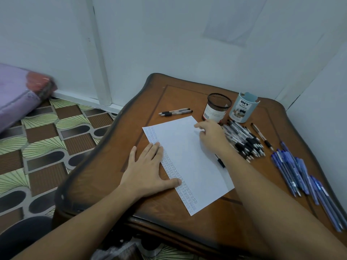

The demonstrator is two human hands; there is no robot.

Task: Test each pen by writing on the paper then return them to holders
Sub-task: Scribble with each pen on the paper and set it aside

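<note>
A white paper lies on the wooden table, with a column of small written marks along its left edge. My left hand rests flat on that edge, fingers straight. My right hand is over the paper's upper right corner, fingers loosely curled and blurred; I cannot make out anything held. A black-grip pen shows just below my right wrist, partly hidden. A black mesh holder and a pale blue holder stand at the back.
A pile of black pens lies right of my right hand. Several blue pens are spread near the right edge. Two black pens lie left of the mesh holder. One more pen lies alone.
</note>
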